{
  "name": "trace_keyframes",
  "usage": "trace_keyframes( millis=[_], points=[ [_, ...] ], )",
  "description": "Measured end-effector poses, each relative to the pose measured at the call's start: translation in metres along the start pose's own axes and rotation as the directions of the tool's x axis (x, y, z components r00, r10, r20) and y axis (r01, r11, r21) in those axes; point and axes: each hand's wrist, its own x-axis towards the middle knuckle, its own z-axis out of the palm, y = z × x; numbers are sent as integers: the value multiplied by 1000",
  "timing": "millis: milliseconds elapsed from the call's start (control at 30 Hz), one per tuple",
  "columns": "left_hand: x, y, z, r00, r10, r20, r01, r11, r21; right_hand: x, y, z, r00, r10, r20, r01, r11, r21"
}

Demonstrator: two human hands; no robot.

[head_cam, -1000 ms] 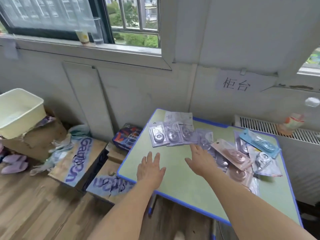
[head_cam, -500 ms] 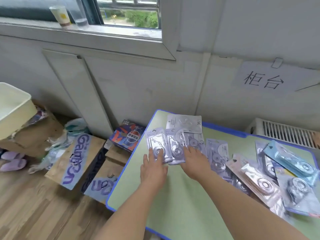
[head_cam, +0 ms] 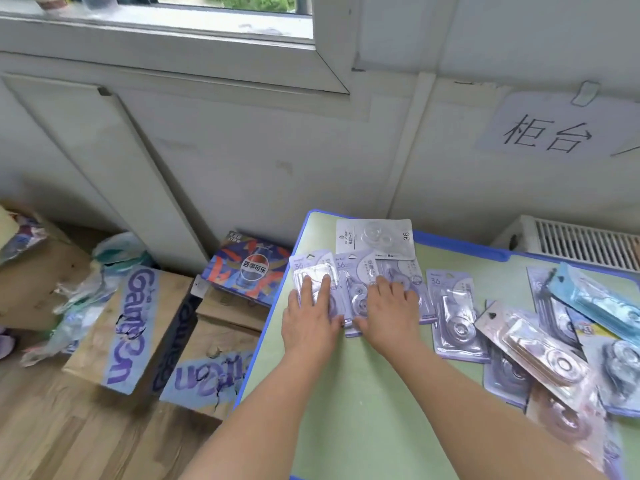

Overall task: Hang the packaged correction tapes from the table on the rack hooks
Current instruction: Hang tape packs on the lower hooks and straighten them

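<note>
Forearms enter from the bottom of the frame, both reaching up over the green desk (head_cam: 363,410) with its blue edge. Left hand (head_cam: 308,323) lies flat, fingers straight, pressing on the leftmost lavender pack (head_cam: 313,275) at the desk's left edge. Right hand (head_cam: 389,315) also flat, fingers loosely extended, resting on two overlapping lavender packs (head_cam: 360,271) just beside the first; thumb sits at their lower edge. Neither hand grips anything.

Right of the hands: one more lavender pack (head_cam: 453,317) lying alone, then a loose overlapping pile at the right of the frame, including a pink pack (head_cam: 540,355) tilted on top and a blue pack (head_cam: 595,303) further right. Lower right corner of the pile is blurred.

Past the hands, at the desk's far left corner: white pack (head_cam: 375,239) marked 36, lying flat and partly covering the tops of the lavender ones.

Centre left, on the wooden floor (head_cam: 52,438): cardboard boxes (head_cam: 135,327) with purple lettering, crumpled plastic bags (head_cam: 86,299) beside them, a printed cola carton (head_cam: 251,268) close to the desk's left edge.

Upper half: white wall panels, radiator (head_cam: 585,242) at right just behind the desk, paper sign (head_cam: 554,129) with two handwritten characters clipped above it, window sill (head_cam: 156,22) at top left. No rack hooks in view.
</note>
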Motion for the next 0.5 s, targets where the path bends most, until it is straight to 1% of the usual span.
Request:
trace_keyframes(
  millis=[167,267,400,500],
  points=[
    [15,-7,-13,999,48,-21,-47,999,26,-4,-17,3,997,81,-9,-80,996,38],
    [14,-13,-18,996,90,-8,-90,996,15,-10,-27,8,991,134,-7,-132,985,111],
    [0,-17,-8,996,81,-33,-85,988,-127,-21,-33,13,985,171,9,-169,968,183],
    [-19,-20,2,998,55,-25,-59,977,-207,-32,-37,16,985,170,6,-167,961,221]
  ],
)
